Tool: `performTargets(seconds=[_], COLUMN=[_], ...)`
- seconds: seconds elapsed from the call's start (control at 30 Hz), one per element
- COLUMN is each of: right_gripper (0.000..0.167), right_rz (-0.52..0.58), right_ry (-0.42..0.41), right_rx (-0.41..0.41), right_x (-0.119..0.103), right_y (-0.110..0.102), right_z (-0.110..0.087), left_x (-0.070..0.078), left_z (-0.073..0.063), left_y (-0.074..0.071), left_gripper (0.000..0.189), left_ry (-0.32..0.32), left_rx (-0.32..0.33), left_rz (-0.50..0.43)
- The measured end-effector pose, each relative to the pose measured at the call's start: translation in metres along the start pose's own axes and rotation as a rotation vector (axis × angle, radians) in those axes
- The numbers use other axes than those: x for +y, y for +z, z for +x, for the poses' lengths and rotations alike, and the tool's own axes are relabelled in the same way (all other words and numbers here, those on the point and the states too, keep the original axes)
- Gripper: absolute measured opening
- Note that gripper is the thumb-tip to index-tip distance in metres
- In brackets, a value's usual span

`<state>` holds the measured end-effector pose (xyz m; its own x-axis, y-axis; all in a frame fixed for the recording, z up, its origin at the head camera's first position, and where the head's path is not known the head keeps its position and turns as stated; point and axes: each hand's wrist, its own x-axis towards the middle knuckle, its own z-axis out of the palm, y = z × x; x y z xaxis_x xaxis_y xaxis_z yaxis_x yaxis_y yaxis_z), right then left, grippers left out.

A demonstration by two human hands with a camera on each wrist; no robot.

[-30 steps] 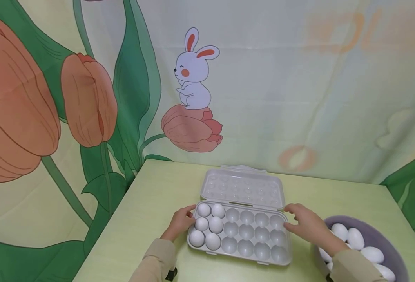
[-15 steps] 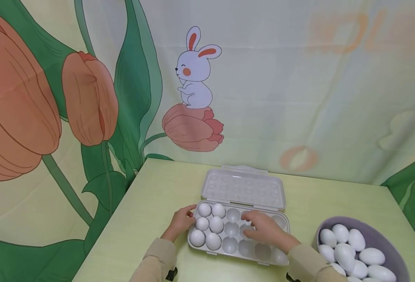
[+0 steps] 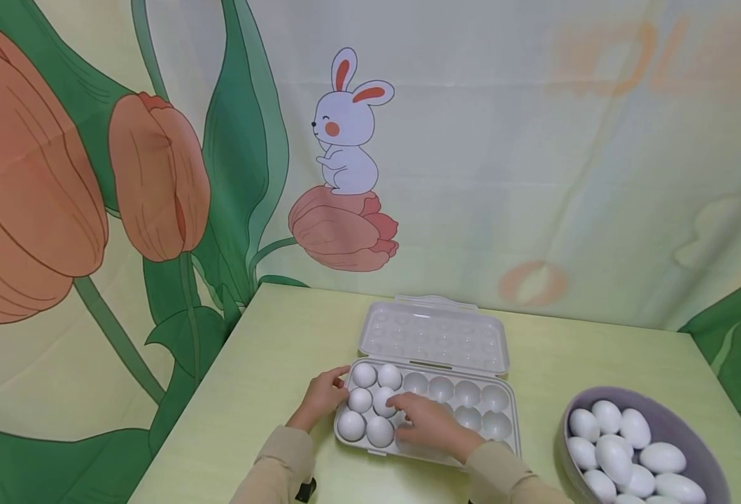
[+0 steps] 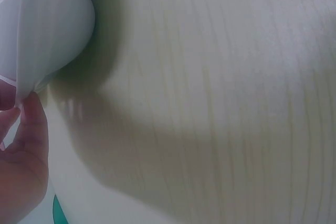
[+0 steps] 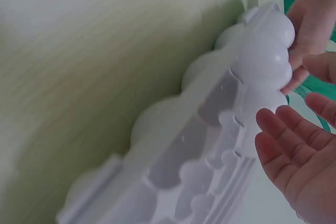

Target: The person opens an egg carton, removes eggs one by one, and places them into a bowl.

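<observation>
A pale grey plastic egg carton lies opened flat on the table, with white eggs filling the two columns of cups at its left end. My left hand holds that left end; in the left wrist view its thumb and fingers pinch the rim. Over the middle of the carton is my right hand, fingertips right at an egg in the second column. In the right wrist view, this hand has loosely spread fingers and nothing in its grasp. It hides some front cups.
A purple-grey bowl full of white eggs stands at the table's right side. The carton's lid lies folded back toward the wall. Behind the light yellow table hangs a cloth printed with tulips and a rabbit.
My right hand has swept left from the carton's right end, across the bare cups, to the eggs. My left hand has stayed on the left end, and the eggs have not moved.
</observation>
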<state>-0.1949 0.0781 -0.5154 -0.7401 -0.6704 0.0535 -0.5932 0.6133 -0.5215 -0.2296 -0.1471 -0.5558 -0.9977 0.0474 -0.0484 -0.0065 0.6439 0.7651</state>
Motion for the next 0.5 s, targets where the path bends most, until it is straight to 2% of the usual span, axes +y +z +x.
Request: performTargets(seconds=[0.2,0.5], right_gripper=[0.045,0.042], right_rz=[-0.101,-0.287], right_ry=[-0.030,-0.045], right_rx=[-0.006,-0.054], right_x=[-0.005,-0.014], right_y=[0.018,0.027], right_z=[0.012,0.021], left_x=[-0.001,0.000], left_z=[0.001,0.000], left_y=[0.000,-0.001], left_gripper=[0.050,0.050], left_ry=[-0.004,0.004], left_rx=[-0.002,0.000], left_rz=[-0.002,0.015])
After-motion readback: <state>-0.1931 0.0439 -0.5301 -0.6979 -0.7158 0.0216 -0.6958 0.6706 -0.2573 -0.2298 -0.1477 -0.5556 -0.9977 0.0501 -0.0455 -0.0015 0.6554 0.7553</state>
